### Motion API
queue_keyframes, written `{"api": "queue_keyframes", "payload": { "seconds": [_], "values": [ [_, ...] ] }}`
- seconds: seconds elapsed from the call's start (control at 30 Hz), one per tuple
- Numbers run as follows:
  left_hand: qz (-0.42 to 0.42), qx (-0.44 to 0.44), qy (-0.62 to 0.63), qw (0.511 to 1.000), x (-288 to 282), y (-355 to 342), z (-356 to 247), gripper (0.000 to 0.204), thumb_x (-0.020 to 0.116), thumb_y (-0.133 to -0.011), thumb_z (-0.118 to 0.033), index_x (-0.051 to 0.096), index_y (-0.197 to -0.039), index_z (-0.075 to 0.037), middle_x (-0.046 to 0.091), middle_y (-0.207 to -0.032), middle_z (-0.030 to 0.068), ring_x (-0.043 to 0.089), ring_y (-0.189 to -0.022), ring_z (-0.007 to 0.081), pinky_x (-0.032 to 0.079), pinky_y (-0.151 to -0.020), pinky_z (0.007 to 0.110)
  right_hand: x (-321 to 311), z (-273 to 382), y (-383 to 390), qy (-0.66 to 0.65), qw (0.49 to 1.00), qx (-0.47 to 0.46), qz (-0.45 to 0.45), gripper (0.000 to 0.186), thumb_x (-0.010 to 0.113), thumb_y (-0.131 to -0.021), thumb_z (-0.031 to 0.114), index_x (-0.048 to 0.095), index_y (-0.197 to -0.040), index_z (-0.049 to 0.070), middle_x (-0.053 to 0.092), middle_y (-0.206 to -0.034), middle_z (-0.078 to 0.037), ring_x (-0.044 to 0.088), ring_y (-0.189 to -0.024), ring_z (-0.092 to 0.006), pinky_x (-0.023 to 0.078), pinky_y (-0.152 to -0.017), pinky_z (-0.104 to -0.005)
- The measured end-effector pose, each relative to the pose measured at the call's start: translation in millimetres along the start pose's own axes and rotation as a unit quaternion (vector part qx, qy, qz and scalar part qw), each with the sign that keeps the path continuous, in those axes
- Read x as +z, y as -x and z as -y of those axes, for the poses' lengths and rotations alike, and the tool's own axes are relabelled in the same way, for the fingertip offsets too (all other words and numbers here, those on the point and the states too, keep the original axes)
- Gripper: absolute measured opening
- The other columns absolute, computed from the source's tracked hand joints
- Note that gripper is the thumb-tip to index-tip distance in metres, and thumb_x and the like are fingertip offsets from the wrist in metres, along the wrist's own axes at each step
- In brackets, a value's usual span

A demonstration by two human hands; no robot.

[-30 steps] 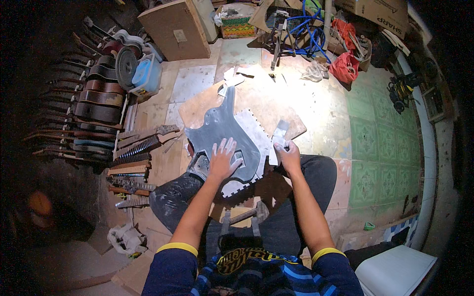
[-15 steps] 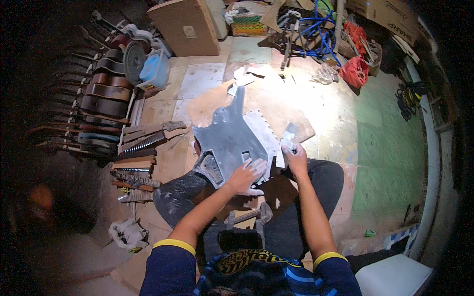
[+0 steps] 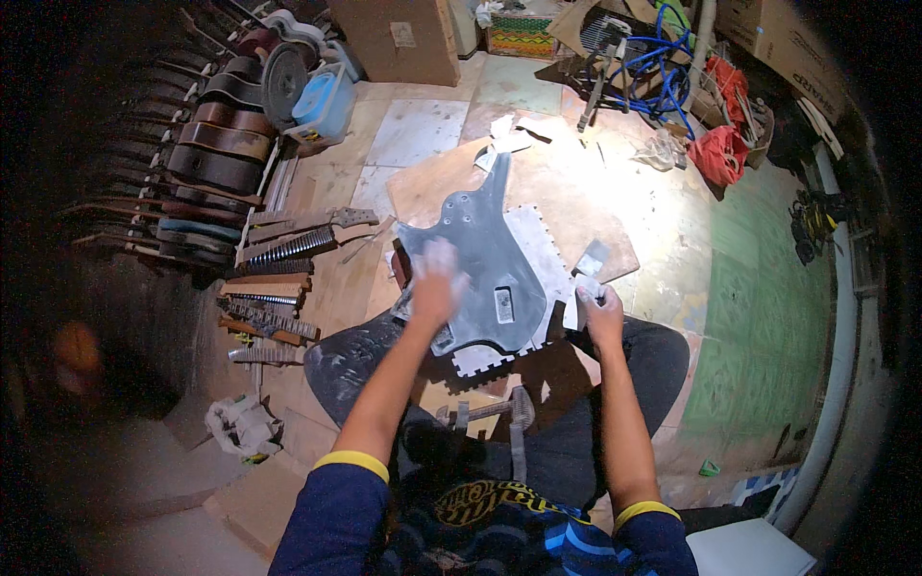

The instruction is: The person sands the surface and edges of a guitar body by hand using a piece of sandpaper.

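Note:
A grey, unfinished electric guitar body (image 3: 492, 252) lies flat on a pale interlocking foam mat (image 3: 545, 252) over a wooden board (image 3: 562, 182) on the floor in front of my crossed legs. My left hand (image 3: 434, 280) rests on the body's left edge and is blurred by motion. Something pale shows under its lower side, but I cannot make out a grip. My right hand (image 3: 601, 309) is closed on a small pale piece (image 3: 587, 288) just right of the body's lower corner. A grey sheet (image 3: 591, 257) lies beside it.
Guitar bodies (image 3: 216, 144) stand in a row at the left, with guitar necks (image 3: 288, 248) laid on the floor beside them. A blue tub (image 3: 322, 101), cardboard boxes (image 3: 399, 38), blue hose (image 3: 653, 67) and a red bag (image 3: 720, 154) sit farther back. A small clamp (image 3: 499, 413) lies by my lap.
My left hand has slid from the body's lower right part across to its left edge. My right hand has stayed beside the lower right corner with its piece.

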State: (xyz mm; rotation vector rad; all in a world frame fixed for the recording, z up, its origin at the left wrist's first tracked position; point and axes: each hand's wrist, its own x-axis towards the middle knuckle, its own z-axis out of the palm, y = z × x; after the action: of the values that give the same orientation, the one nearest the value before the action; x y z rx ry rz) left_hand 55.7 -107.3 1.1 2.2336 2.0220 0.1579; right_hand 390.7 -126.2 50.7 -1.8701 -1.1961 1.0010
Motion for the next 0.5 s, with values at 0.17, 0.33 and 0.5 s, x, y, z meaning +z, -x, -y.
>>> {"api": "queue_keyframes", "payload": {
  "seconds": [0.17, 0.33, 0.5],
  "values": [
    [0.076, 0.281, 0.060, 0.955, 1, 65, -60, 0.076, 0.057, -0.095, -0.048, 0.037, -0.152, -0.003, 0.032, -0.161, 0.0201, 0.026, -0.150, 0.0374, 0.018, -0.122, 0.056, 3, 2, -1, -0.012, 0.999, -0.006, 0.029, 0.041, 0.077, -0.088, 0.027, 0.067, -0.111, -0.005, 0.073, -0.101, -0.016, 0.068, -0.092, -0.0214, 0.052, -0.085, -0.0349],
    [0.023, 0.142, 0.043, 0.989, -2, 30, -2, 0.072, 0.050, -0.100, -0.048, 0.034, -0.155, -0.005, 0.029, -0.163, 0.0178, 0.024, -0.151, 0.0363, 0.018, -0.121, 0.057, 9, -3, 4, 0.002, 0.999, -0.027, 0.026, 0.038, 0.077, -0.088, 0.025, 0.066, -0.107, -0.005, 0.073, -0.096, -0.014, 0.066, -0.086, -0.0199, 0.051, -0.080, -0.0346],
    [-0.050, -0.001, -0.016, 0.999, -3, 12, 3, 0.069, 0.048, -0.101, -0.044, 0.034, -0.155, -0.003, 0.029, -0.163, 0.0183, 0.025, -0.150, 0.0365, 0.019, -0.121, 0.056, 2, -9, 0, -0.020, 0.999, -0.027, 0.021, 0.031, 0.078, -0.088, 0.024, 0.064, -0.095, -0.003, 0.070, -0.087, -0.012, 0.062, -0.078, -0.0168, 0.050, -0.072, -0.0340]
  ]
}}
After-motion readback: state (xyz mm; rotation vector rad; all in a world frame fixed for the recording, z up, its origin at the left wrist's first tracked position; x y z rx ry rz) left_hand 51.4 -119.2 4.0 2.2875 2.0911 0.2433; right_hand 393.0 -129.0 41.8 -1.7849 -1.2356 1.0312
